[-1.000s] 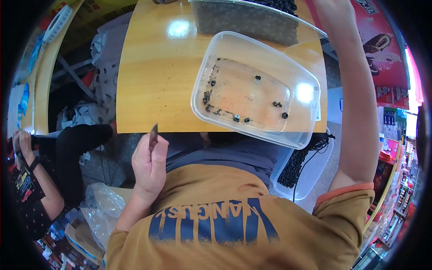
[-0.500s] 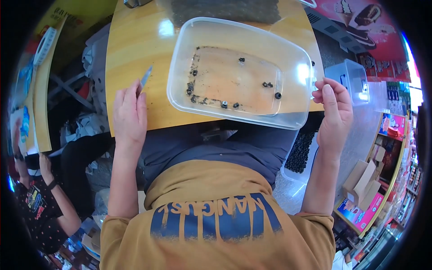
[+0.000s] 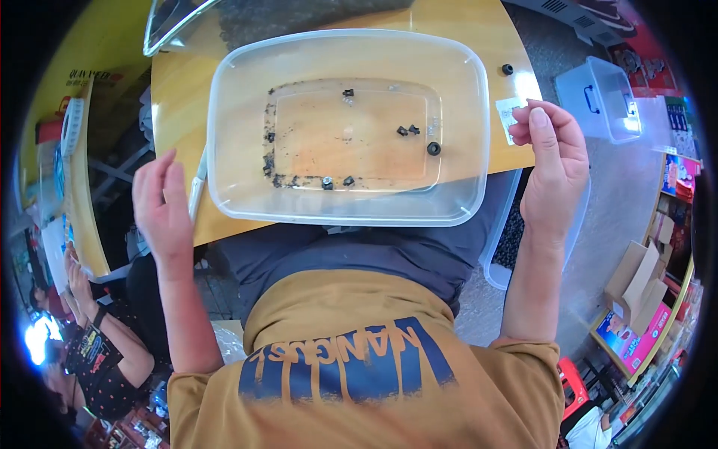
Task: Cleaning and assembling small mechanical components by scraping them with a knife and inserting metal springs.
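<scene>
My left hand is raised off the table's left edge, fingers stretched and apart, with nothing in it. Just right of it, along the side of a clear plastic bin, lies a knife with a pale blade. Black ring-like bits and dark crumbs are scattered over the bin's floor. My right hand is held up beyond the bin's right side, thumb pressed to the fingers; whatever they pinch is too small to tell. By those fingertips a small white paper slip appears to rest on the table.
A black ring lies on the wooden table at the far right. Behind the bin is another clear container. Below the table's right edge stands a tub of black pieces; an empty clear box is farther right. Another person sits at left.
My left hand has let go of the knife and drawn back to the left with its fingers spread. My view has shifted, so the bin appears straighter. My right hand keeps its pinch.
</scene>
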`<state>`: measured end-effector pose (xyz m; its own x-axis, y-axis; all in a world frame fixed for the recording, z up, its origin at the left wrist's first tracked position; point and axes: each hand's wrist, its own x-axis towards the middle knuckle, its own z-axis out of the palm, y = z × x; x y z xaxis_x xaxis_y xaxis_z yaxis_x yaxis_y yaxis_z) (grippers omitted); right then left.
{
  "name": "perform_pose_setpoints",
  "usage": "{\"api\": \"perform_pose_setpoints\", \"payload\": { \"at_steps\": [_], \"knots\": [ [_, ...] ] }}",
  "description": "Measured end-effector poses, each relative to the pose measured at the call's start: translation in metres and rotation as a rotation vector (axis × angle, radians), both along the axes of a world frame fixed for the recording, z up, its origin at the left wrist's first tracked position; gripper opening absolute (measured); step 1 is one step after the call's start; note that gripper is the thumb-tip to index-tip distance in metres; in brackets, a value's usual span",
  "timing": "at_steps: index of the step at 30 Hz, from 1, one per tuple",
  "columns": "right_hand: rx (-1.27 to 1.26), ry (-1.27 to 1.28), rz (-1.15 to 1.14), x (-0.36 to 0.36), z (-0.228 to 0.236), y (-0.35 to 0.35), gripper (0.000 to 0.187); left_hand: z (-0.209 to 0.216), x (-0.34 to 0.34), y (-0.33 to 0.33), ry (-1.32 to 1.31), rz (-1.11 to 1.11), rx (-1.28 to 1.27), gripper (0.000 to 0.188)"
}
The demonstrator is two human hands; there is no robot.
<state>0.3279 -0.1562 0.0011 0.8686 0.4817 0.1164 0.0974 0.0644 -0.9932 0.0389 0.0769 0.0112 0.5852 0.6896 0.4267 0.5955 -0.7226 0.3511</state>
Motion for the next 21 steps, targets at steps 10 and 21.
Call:
{"api": "perform_pose_setpoints", "payload": {
  "at_steps": [10,21],
  "knots": [
    [-0.002,0.133,-0.031,0.004,-0.036,-0.003,0.018,0.057,0.129,-0.045,0.255,-0.701,-0.042,0.016],
    [-0.043,0.177,-0.063,-0.001,-0.042,-0.014,0.017,0.023,0.156,-0.034,0.409,-0.763,-0.066,0.021]
  ]
}}
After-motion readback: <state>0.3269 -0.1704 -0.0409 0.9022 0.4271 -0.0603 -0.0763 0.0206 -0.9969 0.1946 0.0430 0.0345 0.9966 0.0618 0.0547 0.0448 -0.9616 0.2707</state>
